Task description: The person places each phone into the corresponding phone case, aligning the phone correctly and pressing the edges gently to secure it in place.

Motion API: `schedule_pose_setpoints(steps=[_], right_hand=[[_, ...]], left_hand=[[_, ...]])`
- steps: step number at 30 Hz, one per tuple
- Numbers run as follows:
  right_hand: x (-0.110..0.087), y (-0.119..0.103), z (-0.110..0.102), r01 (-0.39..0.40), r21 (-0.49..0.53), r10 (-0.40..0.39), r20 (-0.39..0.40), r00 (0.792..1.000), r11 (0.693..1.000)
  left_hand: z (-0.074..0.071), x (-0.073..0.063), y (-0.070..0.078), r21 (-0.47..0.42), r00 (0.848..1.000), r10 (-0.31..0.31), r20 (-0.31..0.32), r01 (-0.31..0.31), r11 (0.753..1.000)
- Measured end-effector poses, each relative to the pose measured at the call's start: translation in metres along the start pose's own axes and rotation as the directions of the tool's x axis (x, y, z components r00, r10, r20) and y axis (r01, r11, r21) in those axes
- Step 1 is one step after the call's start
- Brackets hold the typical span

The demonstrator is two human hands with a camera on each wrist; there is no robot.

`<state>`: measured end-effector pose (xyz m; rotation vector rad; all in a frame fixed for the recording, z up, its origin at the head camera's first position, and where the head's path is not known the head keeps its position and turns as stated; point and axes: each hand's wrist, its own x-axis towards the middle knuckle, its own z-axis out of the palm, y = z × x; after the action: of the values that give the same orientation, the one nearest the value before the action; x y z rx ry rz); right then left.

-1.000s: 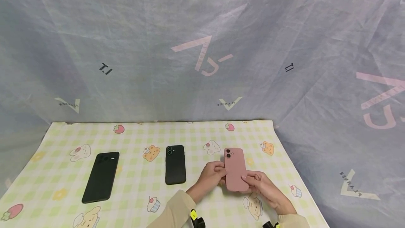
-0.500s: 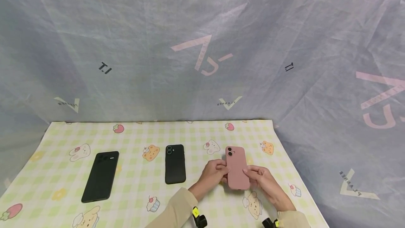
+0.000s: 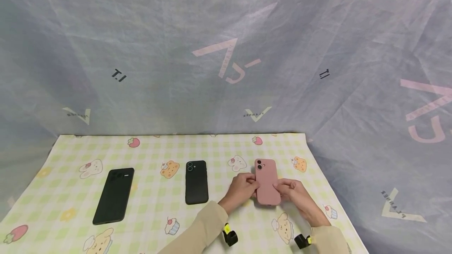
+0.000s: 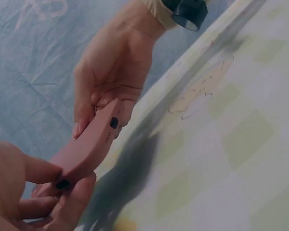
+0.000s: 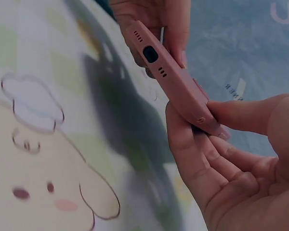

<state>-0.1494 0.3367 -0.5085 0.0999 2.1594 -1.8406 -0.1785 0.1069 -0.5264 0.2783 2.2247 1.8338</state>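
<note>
A phone in a pink case (image 3: 267, 181) is held between both hands, its back with the camera lenses facing up in the head view. My left hand (image 3: 241, 189) pinches its left long edge. On the opposite edge, my right hand (image 3: 296, 196) grips with the thumb on the back and fingers underneath. The left wrist view shows the pink case (image 4: 89, 144) raised off the cloth, its shadow below. In the right wrist view the port cutout of the pink case (image 5: 168, 72) shows at its bottom end. The phone's screen side is hidden.
A black phone (image 3: 196, 183) lies camera side up left of the hands. Farther left lies a larger black phone (image 3: 113, 197). Both rest on a green-checked cartoon tablecloth (image 3: 148, 211). A grey-blue curtain (image 3: 169, 69) hangs behind the table and along its right side.
Both hands have moved slightly away from me and to the right with the pink phone. My right hand has shifted farther up along its edge. The black phones have stayed put.
</note>
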Motion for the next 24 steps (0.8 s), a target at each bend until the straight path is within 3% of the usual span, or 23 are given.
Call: schedule_pose_setpoints(steps=[10, 18, 21, 24], right_hand=[[0.016, 0.007, 0.001, -0.012, -0.135, -0.011, -0.166, 0.986, 0.991], [0.023, 0.007, 0.005, -0.008, -0.248, -0.053, -0.236, 0.97, 0.969], [0.025, 0.006, 0.009, 0.015, -0.366, -0.117, -0.258, 0.959, 0.93], [0.025, 0.005, 0.013, 0.025, -0.494, -0.182, -0.273, 0.945, 0.869]], left_hand=[[0.018, 0.012, -0.007, 0.211, 0.995, 0.033, -0.094, -0.012, 0.977], [0.024, 0.014, -0.009, 0.283, 0.988, 0.086, -0.131, -0.046, 0.958], [0.025, 0.013, -0.009, 0.327, 0.985, 0.104, -0.137, -0.054, 0.944], [0.027, 0.011, -0.008, 0.388, 0.983, 0.123, -0.137, -0.061, 0.92]])
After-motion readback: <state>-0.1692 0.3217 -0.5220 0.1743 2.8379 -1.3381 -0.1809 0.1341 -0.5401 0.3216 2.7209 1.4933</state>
